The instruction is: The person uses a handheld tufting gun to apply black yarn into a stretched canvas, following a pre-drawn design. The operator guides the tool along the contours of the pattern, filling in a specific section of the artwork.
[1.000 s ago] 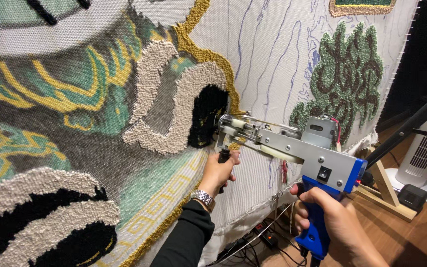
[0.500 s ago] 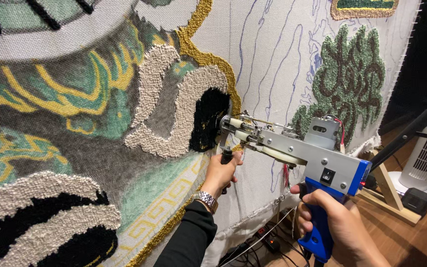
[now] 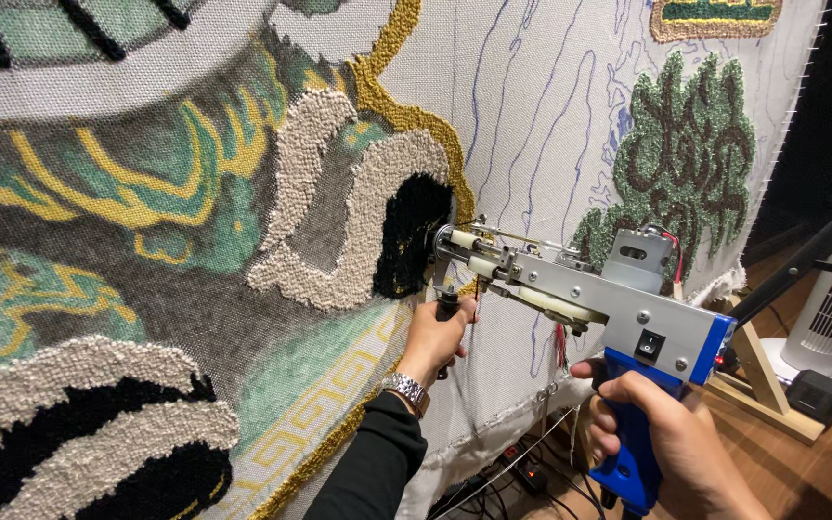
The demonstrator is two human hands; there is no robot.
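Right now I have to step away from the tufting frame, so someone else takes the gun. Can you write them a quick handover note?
Left hand: closed on the front grip under the tufting gun.
Right hand: closed on the blue rear handle.
Gun tip is pressed against the stretched cloth at the right edge of the black patch.
Done: the cream loops around the black patch, gold border, green and grey areas to the left, green shape at upper right.
Left: the white cloth with blue drawn lines between the gun and that green shape is bare.

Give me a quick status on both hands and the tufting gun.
Left hand grips front handle. Right hand on blue grip. Tufting gun tip pressed against black patch. Nothing in the way.
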